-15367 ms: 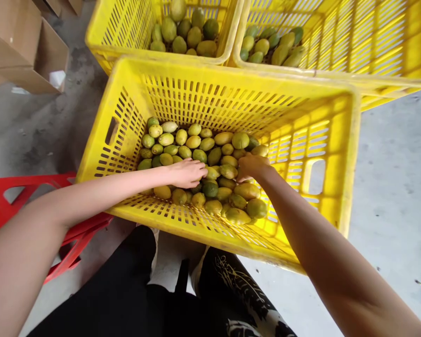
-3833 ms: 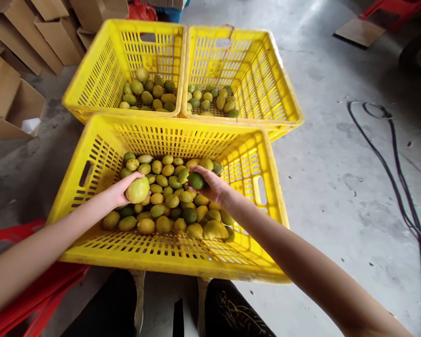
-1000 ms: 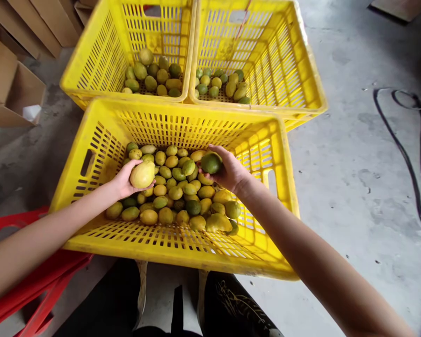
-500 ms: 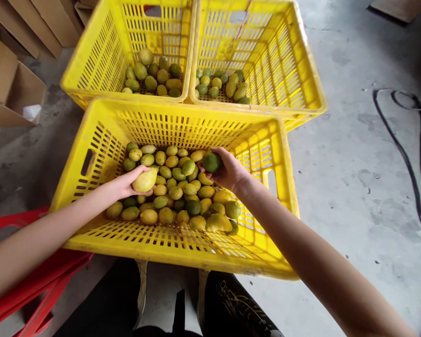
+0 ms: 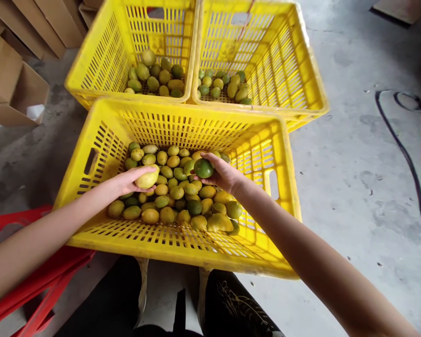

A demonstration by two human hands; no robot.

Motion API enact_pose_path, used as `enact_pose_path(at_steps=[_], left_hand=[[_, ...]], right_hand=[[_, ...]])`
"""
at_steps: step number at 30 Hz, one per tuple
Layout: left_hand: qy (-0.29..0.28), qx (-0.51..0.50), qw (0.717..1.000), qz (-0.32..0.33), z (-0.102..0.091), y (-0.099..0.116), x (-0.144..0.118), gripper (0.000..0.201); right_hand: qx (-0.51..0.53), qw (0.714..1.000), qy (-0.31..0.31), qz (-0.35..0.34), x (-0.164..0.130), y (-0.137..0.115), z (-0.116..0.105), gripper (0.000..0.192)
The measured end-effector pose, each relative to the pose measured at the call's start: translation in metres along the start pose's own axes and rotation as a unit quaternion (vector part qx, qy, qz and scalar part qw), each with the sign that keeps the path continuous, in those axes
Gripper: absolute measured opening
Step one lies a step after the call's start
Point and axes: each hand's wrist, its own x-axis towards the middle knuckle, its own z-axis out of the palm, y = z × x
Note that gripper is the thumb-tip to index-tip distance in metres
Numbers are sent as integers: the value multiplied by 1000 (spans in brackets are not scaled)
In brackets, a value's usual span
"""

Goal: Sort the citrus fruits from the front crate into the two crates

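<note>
A large yellow slatted crate [image 5: 91, 135] stands in front of me, its floor covered with several green and yellow citrus fruits [image 5: 171, 206]. My left hand [image 5: 126, 180] grips a pale yellow fruit [image 5: 148, 178] low over the left of the pile. My right hand [image 5: 224, 174] holds a dark green fruit [image 5: 203, 168] above the middle of the pile. Both hands are inside the crate.
Two more yellow crates stand behind, the left one [image 5: 91, 70] and the right one [image 5: 301, 70], each with several fruits. Cardboard boxes [image 5: 14, 84] lie at the far left, a red plastic frame [image 5: 28, 290] at my left, a black cable [image 5: 407, 154] on the concrete floor at the right.
Both hands have sunk lower toward the pile, still holding their fruits. The right hand has moved slightly left with the green fruit; the left has tilted its yellow fruit down.
</note>
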Motion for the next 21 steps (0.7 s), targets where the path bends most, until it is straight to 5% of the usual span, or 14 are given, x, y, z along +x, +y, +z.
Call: enact_pose_path(at_steps=[7,15,21], left_hand=[[28,-61,998,2,4,2,-6,13],[19,-105,994,-34,-2,2,0,36],[24,-40,998,34,3,14,-14,25]], right_hand=[[41,998,0,-37,1,2,-5,13],[-35,999,1,27,-8,0,5,27],[-106,991,-22,-73,-5,4,1,25]])
